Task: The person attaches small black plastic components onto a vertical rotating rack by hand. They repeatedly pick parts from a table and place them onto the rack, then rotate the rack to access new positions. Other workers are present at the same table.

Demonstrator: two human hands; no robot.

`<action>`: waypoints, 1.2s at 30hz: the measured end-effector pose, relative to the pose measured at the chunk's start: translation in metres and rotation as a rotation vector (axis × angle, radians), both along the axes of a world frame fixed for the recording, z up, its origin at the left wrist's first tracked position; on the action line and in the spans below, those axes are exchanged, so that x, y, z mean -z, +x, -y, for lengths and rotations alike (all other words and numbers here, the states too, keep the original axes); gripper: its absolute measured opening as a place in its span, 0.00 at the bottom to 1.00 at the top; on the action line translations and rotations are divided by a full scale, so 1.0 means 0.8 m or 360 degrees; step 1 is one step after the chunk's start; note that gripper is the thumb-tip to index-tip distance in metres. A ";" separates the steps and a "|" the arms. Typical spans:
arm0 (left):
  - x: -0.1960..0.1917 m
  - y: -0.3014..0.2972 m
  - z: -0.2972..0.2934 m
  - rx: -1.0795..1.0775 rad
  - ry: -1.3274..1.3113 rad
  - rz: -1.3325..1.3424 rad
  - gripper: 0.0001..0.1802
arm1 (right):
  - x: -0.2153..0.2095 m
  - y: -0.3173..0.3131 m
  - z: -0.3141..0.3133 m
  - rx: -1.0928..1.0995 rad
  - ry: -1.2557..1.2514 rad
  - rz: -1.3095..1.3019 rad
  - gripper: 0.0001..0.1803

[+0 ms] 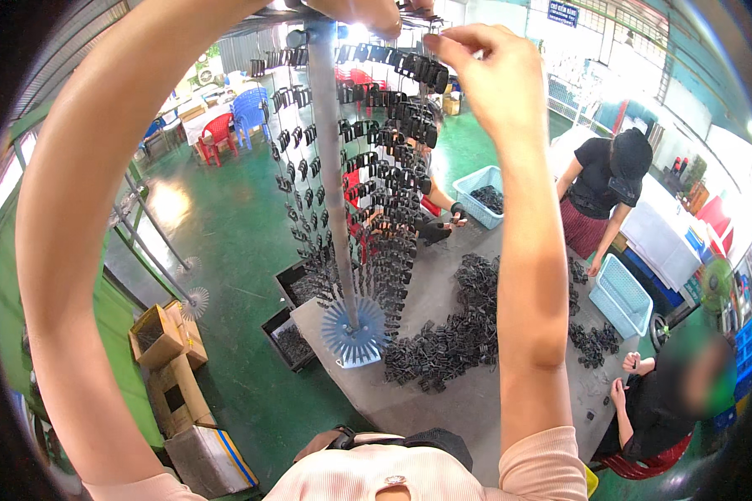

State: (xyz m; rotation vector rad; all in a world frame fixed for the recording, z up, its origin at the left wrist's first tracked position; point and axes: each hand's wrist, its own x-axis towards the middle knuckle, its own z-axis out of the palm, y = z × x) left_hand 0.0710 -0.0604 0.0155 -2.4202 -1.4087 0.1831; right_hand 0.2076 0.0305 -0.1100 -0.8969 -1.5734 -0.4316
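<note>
A grey upright pole (332, 167) stands before me with wire strands of small black clip-like parts (405, 159) hanging around it. Its foot is a slotted round metal disc (353, 334) at the table's corner. Both my arms are raised to the top of this rack. My left hand (368, 13) reaches over beside the pole top, cut off by the upper edge, so what its fingers do is hidden. My right hand (491, 71) has thumb and finger pinched at the upper end of a right-hand strand; the exact bit between them is too small to make out.
Loose black parts (443, 346) lie heaped on the grey table (401, 405). Blue baskets (622, 296) stand on its far and right sides. Two co-workers (597, 175) (668, 409) are at the right; another is partly hidden behind the strands. Cardboard boxes (184, 401) and black crates (292, 344) sit left.
</note>
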 end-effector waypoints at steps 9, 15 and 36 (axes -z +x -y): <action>0.023 -0.025 -0.036 0.0425 0.0355 0.0118 0.28 | 0.015 0.093 -0.047 -0.0392 -0.0321 -0.0283 0.12; 0.034 -0.045 -0.020 0.0576 0.0416 0.0057 0.29 | 0.003 0.136 -0.002 0.0551 -0.0727 0.0137 0.18; 0.033 -0.032 -0.007 0.0245 0.0377 0.0080 0.32 | 0.023 0.181 -0.029 0.0228 -0.0892 -0.0032 0.16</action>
